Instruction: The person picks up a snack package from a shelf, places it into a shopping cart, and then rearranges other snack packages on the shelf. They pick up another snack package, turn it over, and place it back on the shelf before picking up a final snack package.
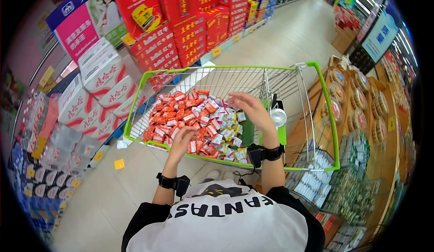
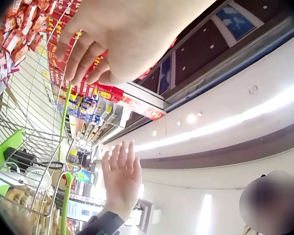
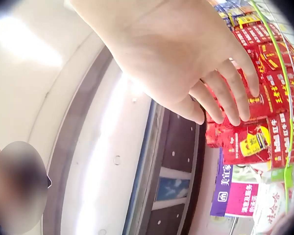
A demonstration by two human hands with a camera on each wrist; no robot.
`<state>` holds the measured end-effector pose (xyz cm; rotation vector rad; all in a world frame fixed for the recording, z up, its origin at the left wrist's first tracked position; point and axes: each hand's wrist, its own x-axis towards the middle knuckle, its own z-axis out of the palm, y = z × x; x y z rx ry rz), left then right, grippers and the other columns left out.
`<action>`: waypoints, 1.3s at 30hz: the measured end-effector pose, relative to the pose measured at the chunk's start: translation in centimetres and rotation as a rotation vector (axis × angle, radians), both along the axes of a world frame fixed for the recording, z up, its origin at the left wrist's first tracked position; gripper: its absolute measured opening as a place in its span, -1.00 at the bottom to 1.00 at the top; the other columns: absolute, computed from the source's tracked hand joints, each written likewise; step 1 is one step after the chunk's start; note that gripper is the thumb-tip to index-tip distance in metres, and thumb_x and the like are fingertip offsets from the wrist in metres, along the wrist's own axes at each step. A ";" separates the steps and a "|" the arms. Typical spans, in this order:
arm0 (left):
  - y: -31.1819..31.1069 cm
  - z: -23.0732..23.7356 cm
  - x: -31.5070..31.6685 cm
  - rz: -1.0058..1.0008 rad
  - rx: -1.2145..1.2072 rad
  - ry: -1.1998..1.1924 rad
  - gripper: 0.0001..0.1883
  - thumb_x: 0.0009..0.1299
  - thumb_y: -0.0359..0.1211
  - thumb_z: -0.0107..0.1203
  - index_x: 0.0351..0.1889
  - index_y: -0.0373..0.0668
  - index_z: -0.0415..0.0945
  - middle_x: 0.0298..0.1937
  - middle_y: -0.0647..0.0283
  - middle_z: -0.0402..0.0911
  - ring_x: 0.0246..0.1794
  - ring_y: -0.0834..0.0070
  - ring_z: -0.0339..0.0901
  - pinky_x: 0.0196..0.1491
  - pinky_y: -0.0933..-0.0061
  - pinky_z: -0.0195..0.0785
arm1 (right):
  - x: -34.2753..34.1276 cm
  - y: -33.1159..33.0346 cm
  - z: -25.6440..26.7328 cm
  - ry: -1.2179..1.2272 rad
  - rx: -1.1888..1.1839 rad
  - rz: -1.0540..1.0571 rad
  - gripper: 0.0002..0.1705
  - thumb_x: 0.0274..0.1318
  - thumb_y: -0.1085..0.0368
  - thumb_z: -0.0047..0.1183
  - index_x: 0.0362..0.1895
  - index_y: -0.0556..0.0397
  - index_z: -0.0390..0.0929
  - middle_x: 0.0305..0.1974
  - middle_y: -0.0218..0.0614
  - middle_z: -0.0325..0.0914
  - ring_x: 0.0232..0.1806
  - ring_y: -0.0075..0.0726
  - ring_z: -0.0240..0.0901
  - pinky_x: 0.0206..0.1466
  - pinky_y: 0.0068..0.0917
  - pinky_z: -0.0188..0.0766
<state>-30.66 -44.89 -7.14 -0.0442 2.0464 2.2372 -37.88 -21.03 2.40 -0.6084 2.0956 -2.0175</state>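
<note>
A shopping cart with a green rim point(image 1: 331, 116) stands in front of me, turned sideways. Heaped in its left part are many small wrapped packets, red-orange ones point(image 1: 169, 114) on the left and white and yellow ones point(image 1: 229, 127) towards the middle. Above the near side of the heap is my left hand point(image 1: 182, 139), its fingers relaxed and holding nothing. My right hand point(image 1: 253, 109) hovers over the heap's right side, fingers extended; its empty palm point(image 3: 181, 54) shows in the right wrist view. Right of it, a small white fan point(image 1: 278, 116) sits by the cart's folding seat.
Stacked red drink boxes point(image 1: 194, 39) line the aisle beyond the cart. White cartons point(image 1: 97, 82) and shrink-wrapped bottles point(image 1: 68, 148) stand at the left. Along the right runs a wooden shelf with round clear-lidded tubs point(image 1: 357, 118) and bagged goods point(image 1: 350, 179).
</note>
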 end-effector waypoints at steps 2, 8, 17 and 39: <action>1.1 0.7 -0.6 -0.115 -0.005 0.015 -0.84 0.27 -0.42 -0.14 -0.23 -0.25 0.36 -0.32 0.26 0.48 -0.31 0.58 0.41 -0.20 0.59 0.27 | 0.2 1.7 0.6 -0.008 -0.022 -0.060 -0.68 0.09 0.30 -0.17 -0.06 0.14 0.36 -0.25 -0.33 0.46 -0.19 -0.53 0.35 -0.09 -0.61 0.24; 5.4 1.3 -1.4 -0.690 0.032 0.001 -0.90 0.26 -0.42 -0.12 -0.36 -0.27 0.37 -0.20 0.25 0.44 -0.34 0.63 0.38 -0.35 0.66 0.27 | 2.8 6.2 2.7 0.088 -0.036 -0.336 -0.69 0.11 0.28 -0.17 -0.08 0.17 0.36 -0.27 -0.31 0.47 -0.20 -0.50 0.36 -0.06 -0.57 0.25; 16.3 0.0 1.3 -1.853 -0.044 0.133 -0.72 0.27 -0.38 -0.12 -0.06 -0.22 0.38 0.14 0.12 0.18 -0.26 0.53 0.41 -0.21 0.55 0.28 | 8.7 8.5 5.5 0.194 -0.054 -0.606 -0.70 0.10 0.29 -0.17 -0.11 0.19 0.38 -0.32 -0.30 0.47 -0.23 -0.50 0.37 -0.09 -0.57 0.26; 24.9 -7.1 9.8 -1.800 -0.091 0.499 -0.56 0.19 -0.40 -0.03 0.08 -0.13 0.24 0.23 0.03 -0.01 0.26 0.16 -0.08 0.25 0.31 -0.19 | 24.3 10.3 4.6 0.039 0.230 -0.979 -0.70 0.06 0.26 -0.12 -0.10 0.09 0.38 -0.27 -0.32 0.47 -0.18 -0.50 0.39 -0.10 -0.58 0.26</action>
